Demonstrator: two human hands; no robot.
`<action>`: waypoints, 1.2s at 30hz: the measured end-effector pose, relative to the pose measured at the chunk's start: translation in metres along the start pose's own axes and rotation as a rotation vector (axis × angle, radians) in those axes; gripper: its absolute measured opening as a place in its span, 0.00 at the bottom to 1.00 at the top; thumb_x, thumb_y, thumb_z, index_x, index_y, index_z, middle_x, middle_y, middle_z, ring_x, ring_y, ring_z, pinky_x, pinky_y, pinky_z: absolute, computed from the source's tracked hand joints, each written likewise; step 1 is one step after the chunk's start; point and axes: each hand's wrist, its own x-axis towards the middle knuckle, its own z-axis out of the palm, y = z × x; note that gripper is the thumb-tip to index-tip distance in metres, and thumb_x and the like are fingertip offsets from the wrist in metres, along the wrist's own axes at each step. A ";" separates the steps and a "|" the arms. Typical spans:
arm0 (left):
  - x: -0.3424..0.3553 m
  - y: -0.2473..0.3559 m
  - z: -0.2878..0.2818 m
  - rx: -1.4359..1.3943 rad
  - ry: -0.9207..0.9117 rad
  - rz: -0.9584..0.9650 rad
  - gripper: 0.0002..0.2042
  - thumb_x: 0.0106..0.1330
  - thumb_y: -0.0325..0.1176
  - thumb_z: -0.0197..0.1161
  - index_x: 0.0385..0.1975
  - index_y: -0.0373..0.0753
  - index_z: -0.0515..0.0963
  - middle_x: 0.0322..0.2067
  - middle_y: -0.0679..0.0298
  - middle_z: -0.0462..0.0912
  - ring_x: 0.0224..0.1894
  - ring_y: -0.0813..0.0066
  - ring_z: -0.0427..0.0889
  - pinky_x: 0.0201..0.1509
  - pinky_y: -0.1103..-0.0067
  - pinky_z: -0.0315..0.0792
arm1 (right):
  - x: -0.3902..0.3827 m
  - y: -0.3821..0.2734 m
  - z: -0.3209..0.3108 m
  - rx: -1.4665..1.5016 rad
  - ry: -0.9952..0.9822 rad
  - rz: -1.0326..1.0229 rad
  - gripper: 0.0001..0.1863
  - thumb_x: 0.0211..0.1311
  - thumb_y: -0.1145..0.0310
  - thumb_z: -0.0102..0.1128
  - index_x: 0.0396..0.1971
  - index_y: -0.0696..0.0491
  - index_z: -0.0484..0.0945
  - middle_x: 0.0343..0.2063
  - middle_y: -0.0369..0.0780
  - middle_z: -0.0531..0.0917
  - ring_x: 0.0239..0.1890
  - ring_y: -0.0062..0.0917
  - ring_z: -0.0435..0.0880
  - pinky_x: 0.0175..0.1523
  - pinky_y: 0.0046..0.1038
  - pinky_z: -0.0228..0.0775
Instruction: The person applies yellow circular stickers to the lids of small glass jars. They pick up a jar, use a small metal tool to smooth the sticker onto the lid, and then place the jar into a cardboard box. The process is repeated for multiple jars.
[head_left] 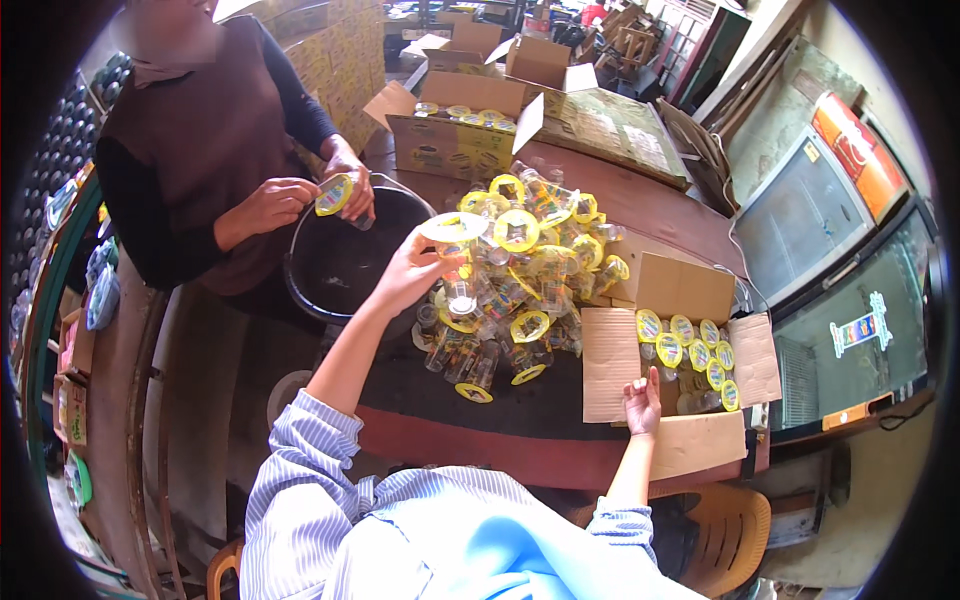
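My left hand [408,275] is raised over the near left side of a pile, its fingers closed around a clear plastic cup [460,278]. A round, yellow-rimmed disc tops this cup. Below and beyond it lies the heap of similar clear cups [550,270], many with yellow-rimmed tops, tipped at various angles. At the near edge of an open cardboard box [612,375] is my right hand [642,405], with a finger stretched up and nothing visible in it. Inside that box, several yellow-topped cups [682,328] stand in rows.
Across the table, a co-worker's hands [268,208] hold a yellow-rimmed piece [333,194] above a black bucket [345,262]. Another filled carton [450,148] stands at the back. A glass-fronted cabinet [855,330] is on the right, and an orange chair [735,530] sits beside me.
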 end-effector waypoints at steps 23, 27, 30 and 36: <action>-0.038 -0.095 0.081 0.654 0.175 -0.108 0.47 0.48 0.40 0.61 0.57 0.27 0.32 0.59 0.40 0.33 0.62 0.51 0.30 0.62 0.65 0.31 | 0.001 0.001 0.003 -0.029 0.155 0.030 0.18 0.56 0.73 0.49 0.48 0.49 0.67 0.24 0.33 0.73 0.29 0.16 0.72 0.44 0.27 0.68; -0.052 -0.070 0.102 0.640 0.124 0.043 0.37 0.47 0.34 0.62 0.54 0.30 0.48 0.55 0.45 0.46 0.60 0.54 0.43 0.61 0.67 0.40 | -0.002 0.002 -0.001 -0.041 0.180 0.014 0.19 0.55 0.73 0.50 0.48 0.49 0.66 0.25 0.34 0.73 0.31 0.18 0.72 0.44 0.27 0.68; -0.060 -0.063 0.106 0.647 0.065 0.073 0.32 0.48 0.33 0.61 0.52 0.31 0.54 0.54 0.48 0.51 0.59 0.56 0.48 0.61 0.70 0.42 | 0.004 0.004 0.013 -0.052 0.198 0.028 0.19 0.55 0.73 0.51 0.48 0.49 0.67 0.25 0.34 0.73 0.31 0.19 0.73 0.43 0.26 0.68; -0.083 -0.072 0.134 0.494 -0.177 -0.164 0.37 0.50 0.33 0.61 0.56 0.35 0.45 0.55 0.57 0.48 0.56 0.63 0.54 0.55 0.69 0.57 | 0.003 0.007 0.010 -0.026 0.202 -0.029 0.16 0.55 0.75 0.50 0.46 0.52 0.69 0.25 0.34 0.75 0.29 0.19 0.75 0.39 0.24 0.71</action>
